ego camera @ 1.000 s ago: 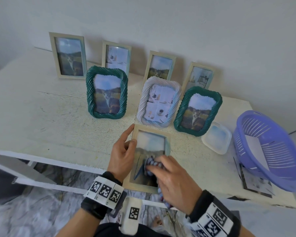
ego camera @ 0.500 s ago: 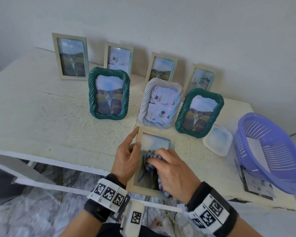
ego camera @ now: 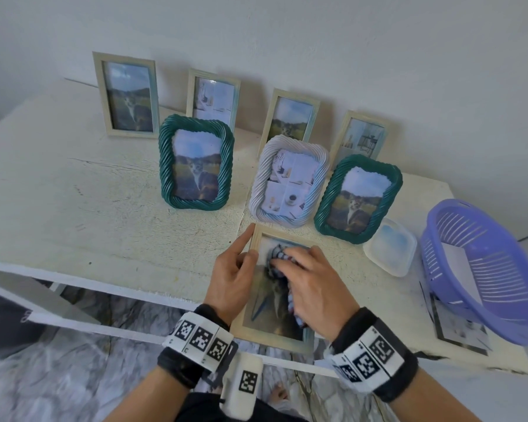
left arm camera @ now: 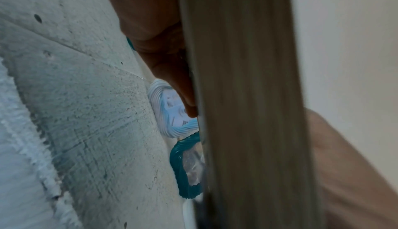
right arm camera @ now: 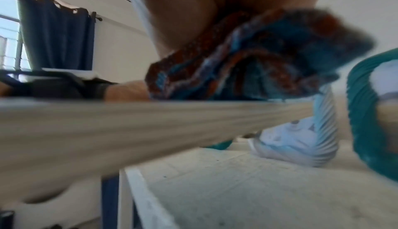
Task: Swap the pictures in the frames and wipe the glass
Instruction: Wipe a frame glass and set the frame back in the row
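Head view: my left hand (ego camera: 230,274) grips the wooden frame (ego camera: 256,328) by its left edge at the table's (ego camera: 104,214) near edge; my right hand (ego camera: 313,289) presses a bunched cloth (ego camera: 276,257) on the glass, now higher up than a second ago, so wiping is progressing. Left wrist: fingers (left arm camera: 170,72) lie along the frame rail. Right wrist: fingers curled round the cloth, blurred.
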Demonstrator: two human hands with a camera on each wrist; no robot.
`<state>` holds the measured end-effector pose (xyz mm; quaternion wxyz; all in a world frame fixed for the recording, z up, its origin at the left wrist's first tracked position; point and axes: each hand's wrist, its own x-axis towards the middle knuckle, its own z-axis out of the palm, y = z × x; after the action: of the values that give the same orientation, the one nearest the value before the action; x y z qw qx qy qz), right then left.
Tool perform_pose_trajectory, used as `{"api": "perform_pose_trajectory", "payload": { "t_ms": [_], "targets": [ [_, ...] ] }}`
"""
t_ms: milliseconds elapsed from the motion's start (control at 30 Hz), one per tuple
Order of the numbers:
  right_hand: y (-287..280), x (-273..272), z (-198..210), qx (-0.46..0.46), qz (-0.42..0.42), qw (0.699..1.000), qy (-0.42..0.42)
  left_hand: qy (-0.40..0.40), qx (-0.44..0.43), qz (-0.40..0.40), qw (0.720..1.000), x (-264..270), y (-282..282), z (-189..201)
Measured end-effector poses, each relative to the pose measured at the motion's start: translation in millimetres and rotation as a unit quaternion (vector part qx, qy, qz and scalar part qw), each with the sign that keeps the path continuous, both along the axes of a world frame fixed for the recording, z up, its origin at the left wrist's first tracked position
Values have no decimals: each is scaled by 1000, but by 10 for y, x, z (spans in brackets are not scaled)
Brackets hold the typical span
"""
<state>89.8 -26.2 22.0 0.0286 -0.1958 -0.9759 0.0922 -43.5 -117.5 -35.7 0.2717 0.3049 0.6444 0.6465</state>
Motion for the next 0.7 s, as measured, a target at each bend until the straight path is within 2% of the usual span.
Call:
{"api": "perform_pose_trajectory", "payload": {
  "t_ms": [67, 167, 367, 467, 533, 700],
  "targets": [
    [-160, 5, 4, -10, 41, 999, 5, -8, -6, 6, 1000, -39, -22, -13],
    [-296, 78, -10, -27, 110, 993, -36, -4, -9, 16, 1000, -63, -66, -21],
    [10, -13, 6, 15, 5, 1000, -22, 2, -11, 23, 1000, -32, -4, -6],
    [-196, 36, 29, 9, 40, 999, -2, 5, 0, 28, 1000, -90, -9, 6],
    [-291, 125, 22, -8, 75, 997, -31, 5, -9, 36, 999, -103, -14, 4],
    [29, 119, -38, 12, 28, 996, -79, -14, -14, 35, 999, -46, -11, -45]
  ]
}}
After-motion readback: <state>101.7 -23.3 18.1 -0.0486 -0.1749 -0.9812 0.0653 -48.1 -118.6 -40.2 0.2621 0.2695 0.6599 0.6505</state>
